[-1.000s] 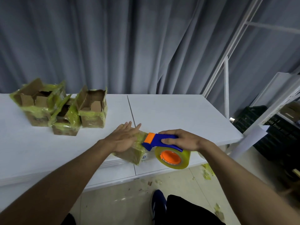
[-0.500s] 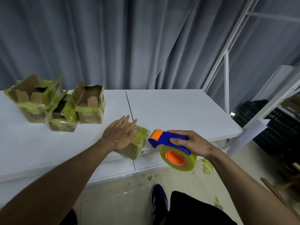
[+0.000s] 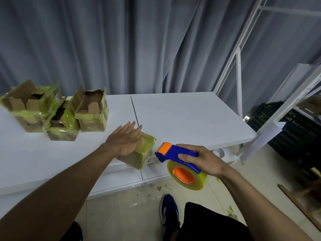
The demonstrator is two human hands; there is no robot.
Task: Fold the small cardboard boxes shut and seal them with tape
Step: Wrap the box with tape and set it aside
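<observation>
Pressing flat-fingered left hand (image 3: pixel 125 140) on closed box (image 3: pixel 142 153), right hand (image 3: pixel 202 159) gripping tape dispenser (image 3: pixel 175 153) just beside it

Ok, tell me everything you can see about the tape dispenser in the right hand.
The tape dispenser looks plastic: a blue handle and frame, an orange front piece and an orange hub carrying a roll of clear yellowish tape. The right hand grips its handle from above. It is held at the table's near edge, its orange nose beside the taped box; whether it touches is unclear.
</observation>
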